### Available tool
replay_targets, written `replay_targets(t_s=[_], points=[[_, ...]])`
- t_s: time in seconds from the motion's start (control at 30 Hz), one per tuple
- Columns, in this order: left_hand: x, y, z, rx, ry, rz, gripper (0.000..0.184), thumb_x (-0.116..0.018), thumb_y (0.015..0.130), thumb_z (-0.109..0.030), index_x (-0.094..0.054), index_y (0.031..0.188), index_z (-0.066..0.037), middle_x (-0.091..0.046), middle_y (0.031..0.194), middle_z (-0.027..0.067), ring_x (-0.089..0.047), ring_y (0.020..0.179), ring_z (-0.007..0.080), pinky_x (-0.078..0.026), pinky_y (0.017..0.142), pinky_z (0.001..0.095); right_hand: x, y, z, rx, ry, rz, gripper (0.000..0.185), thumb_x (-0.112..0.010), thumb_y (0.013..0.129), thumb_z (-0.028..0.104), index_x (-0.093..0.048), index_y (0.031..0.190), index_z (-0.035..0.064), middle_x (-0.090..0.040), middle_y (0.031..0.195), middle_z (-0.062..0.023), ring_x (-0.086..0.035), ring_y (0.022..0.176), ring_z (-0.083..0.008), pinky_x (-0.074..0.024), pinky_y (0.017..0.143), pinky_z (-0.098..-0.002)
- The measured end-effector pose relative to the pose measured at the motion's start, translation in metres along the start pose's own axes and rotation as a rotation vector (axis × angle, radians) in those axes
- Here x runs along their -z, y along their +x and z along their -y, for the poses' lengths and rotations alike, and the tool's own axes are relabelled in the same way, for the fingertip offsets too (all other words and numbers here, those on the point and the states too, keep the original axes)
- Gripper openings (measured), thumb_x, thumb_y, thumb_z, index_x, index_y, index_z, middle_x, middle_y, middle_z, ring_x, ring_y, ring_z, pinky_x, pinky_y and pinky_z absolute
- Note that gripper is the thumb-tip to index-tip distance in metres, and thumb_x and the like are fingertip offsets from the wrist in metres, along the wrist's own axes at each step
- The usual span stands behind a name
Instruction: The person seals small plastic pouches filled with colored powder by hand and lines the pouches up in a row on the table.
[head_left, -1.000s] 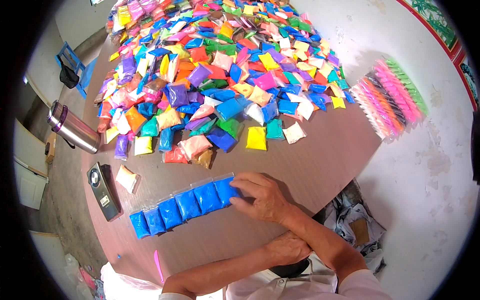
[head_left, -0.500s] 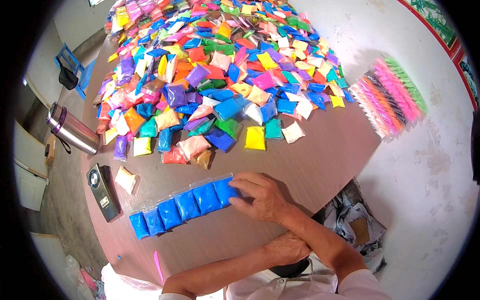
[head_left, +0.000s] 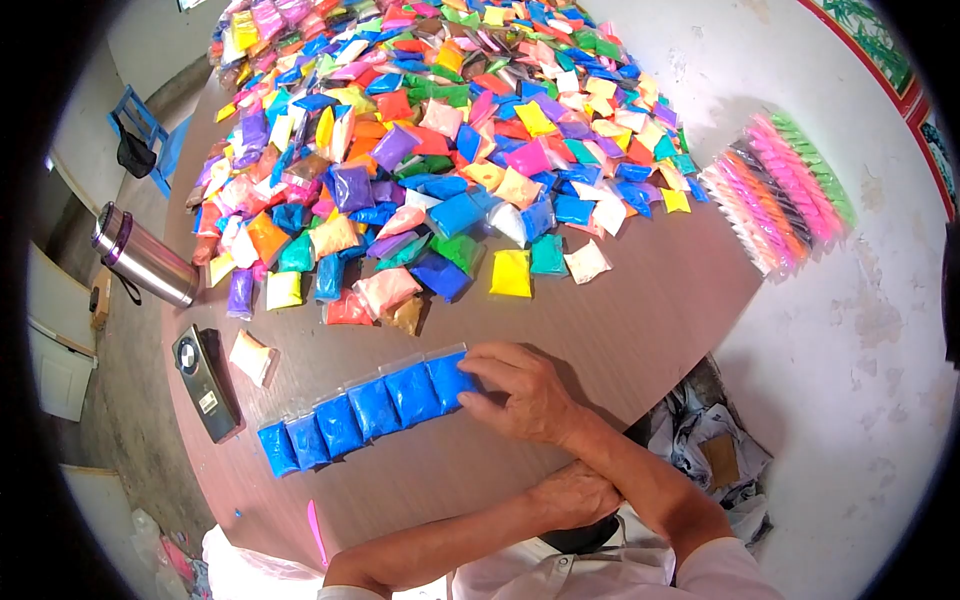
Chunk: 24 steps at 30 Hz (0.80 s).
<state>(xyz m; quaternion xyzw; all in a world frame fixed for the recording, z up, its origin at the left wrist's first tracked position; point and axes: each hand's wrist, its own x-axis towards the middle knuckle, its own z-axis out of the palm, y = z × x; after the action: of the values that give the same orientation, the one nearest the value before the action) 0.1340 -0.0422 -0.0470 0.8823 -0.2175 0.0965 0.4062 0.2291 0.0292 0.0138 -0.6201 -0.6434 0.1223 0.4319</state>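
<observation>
Several blue clay-like packets [head_left: 362, 410] in clear plastic lie side by side in a slanted row on the brown table. My right hand [head_left: 520, 392] is at the row's right end, its thumb and fingers apart and touching the edge of the last blue packet [head_left: 448, 380]. Below it, my left hand [head_left: 575, 495] is tucked against the underside of my right forearm, close to my body. The left fingers are mostly hidden there, so their pose does not show.
A big heap of multicoloured packets [head_left: 430, 190] covers the table's [head_left: 640, 320] far part. At left stand a steel flask [head_left: 150, 262], a dark phone-like device [head_left: 205, 385] and a pale packet [head_left: 251, 357]. A pink plastic stick [head_left: 316, 533] lies near the front edge. Bagged coloured pieces [head_left: 778, 195] lean by the right wall.
</observation>
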Motion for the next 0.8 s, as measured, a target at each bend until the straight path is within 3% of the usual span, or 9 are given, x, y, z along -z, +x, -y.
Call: replay_targets(t_s=[0.1, 0.2, 0.27, 0.33, 0.37, 0.43, 0.53, 0.7, 0.8], points=[[0.007, 0.002, -0.002, -0.023, -0.015, -0.045, 0.025, -0.058, 0.094, -0.017, -0.068, 0.108, 0.001, -0.069, 0.106, 0.0194, -0.067, 0.103, 0.0347, -0.051, 0.094, 0.0452, 0.001, 0.001, 0.001, 0.022, -0.016, -0.019, 0.031, -0.079, 0.085, 0.016, -0.07, 0.109, -0.0015, -0.067, 0.112, -0.0178, -0.07, 0.095, -0.0312, -0.0576, 0.082, -0.0395], [0.01, 0.005, -0.003, 0.06, -0.048, 0.02, 0.026, -0.063, 0.092, -0.021, -0.068, 0.105, 0.002, -0.07, 0.103, 0.0179, -0.066, 0.102, 0.0353, -0.051, 0.091, 0.0456, 0.011, 0.007, 0.003, -0.203, 0.099, -0.012, 0.028, -0.077, 0.087, 0.016, -0.071, 0.11, 0.0002, -0.07, 0.106, -0.0174, -0.071, 0.085, -0.0284, -0.0578, 0.076, -0.0385], [0.011, 0.008, -0.003, -0.001, -0.026, -0.231, 0.025, -0.066, 0.09, -0.024, -0.067, 0.092, 0.001, -0.07, 0.094, 0.0149, -0.066, 0.095, 0.0342, -0.052, 0.086, 0.0444, 0.029, 0.03, -0.009, -0.263, -0.131, -0.133, 0.023, -0.074, 0.089, 0.016, -0.072, 0.108, 0.0029, -0.072, 0.099, -0.0158, -0.071, 0.076, -0.0264, -0.0573, 0.07, -0.0377], [0.02, 0.006, -0.006, 0.01, 0.021, -0.149, 0.024, -0.066, 0.09, -0.025, -0.064, 0.086, -0.001, -0.068, 0.089, 0.013, -0.065, 0.091, 0.0326, -0.052, 0.083, 0.0433, 0.04, 0.058, -0.027, -0.408, -0.22, -0.32, 0.021, -0.073, 0.09, 0.018, -0.073, 0.106, 0.0052, -0.072, 0.092, -0.0143, -0.07, 0.073, -0.0258, -0.0561, 0.068, -0.0377], [0.023, 0.005, -0.007, 0.013, 0.072, -0.065, 0.025, -0.066, 0.089, -0.025, -0.062, 0.079, -0.003, -0.066, 0.084, 0.0112, -0.064, 0.086, 0.0311, -0.052, 0.081, 0.0423, 0.047, 0.07, -0.043, -0.409, -0.233, -0.351, 0.025, -0.075, 0.089, 0.023, -0.072, 0.106, 0.0057, -0.071, 0.092, -0.0137, -0.071, 0.075, -0.0269, -0.0558, 0.069, -0.0392], [0.02, 0.005, -0.006, -0.003, 0.083, -0.13, 0.026, -0.065, 0.09, -0.025, -0.06, 0.076, -0.004, -0.064, 0.081, 0.0106, -0.063, 0.084, 0.03, -0.052, 0.08, 0.0413, 0.057, 0.089, -0.061, -0.41, -0.247, -0.377, 0.029, -0.076, 0.088, 0.028, -0.072, 0.106, 0.0062, -0.071, 0.092, -0.0131, -0.071, 0.078, -0.0279, -0.0555, 0.07, -0.0408], [0.02, 0.003, -0.005, -0.011, 0.072, -0.18, 0.027, -0.064, 0.09, -0.025, -0.058, 0.073, -0.006, -0.062, 0.079, 0.0097, -0.062, 0.082, 0.0288, -0.052, 0.078, 0.0404, 0.058, 0.105, -0.071, -0.431, -0.626, -0.296, 0.045, -0.08, 0.082, 0.044, -0.071, 0.11, 0.0102, -0.071, 0.098, -0.0111, -0.07, 0.09, -0.0322, -0.0536, 0.076, -0.046], [0.022, 0.004, -0.003, -0.008, 0.072, -0.134, 0.027, -0.064, 0.091, -0.026, -0.058, 0.073, -0.006, -0.062, 0.08, 0.0095, -0.062, 0.082, 0.0285, -0.051, 0.077, 0.0401, 0.056, 0.108, -0.091, -0.419, -0.625, -0.393, 0.034, -0.078, 0.085, 0.039, -0.07, 0.103, 0.0116, -0.073, 0.091, -0.0093, -0.071, 0.082, -0.0305, -0.0541, 0.069, -0.0446], [0.013, 0.006, -0.001, -0.011, 0.059, -0.166, 0.029, -0.065, 0.091, -0.027, -0.059, 0.071, -0.006, -0.062, 0.078, 0.0093, -0.061, 0.081, 0.0288, -0.051, 0.076, 0.0405, 0.066, 0.091, -0.081, -0.436, -0.471, -0.48, 0.02, -0.073, 0.089, 0.026, -0.07, 0.098, 0.0083, -0.074, 0.086, -0.0093, -0.071, 0.073, -0.0258, -0.0541, 0.065, -0.0385]])
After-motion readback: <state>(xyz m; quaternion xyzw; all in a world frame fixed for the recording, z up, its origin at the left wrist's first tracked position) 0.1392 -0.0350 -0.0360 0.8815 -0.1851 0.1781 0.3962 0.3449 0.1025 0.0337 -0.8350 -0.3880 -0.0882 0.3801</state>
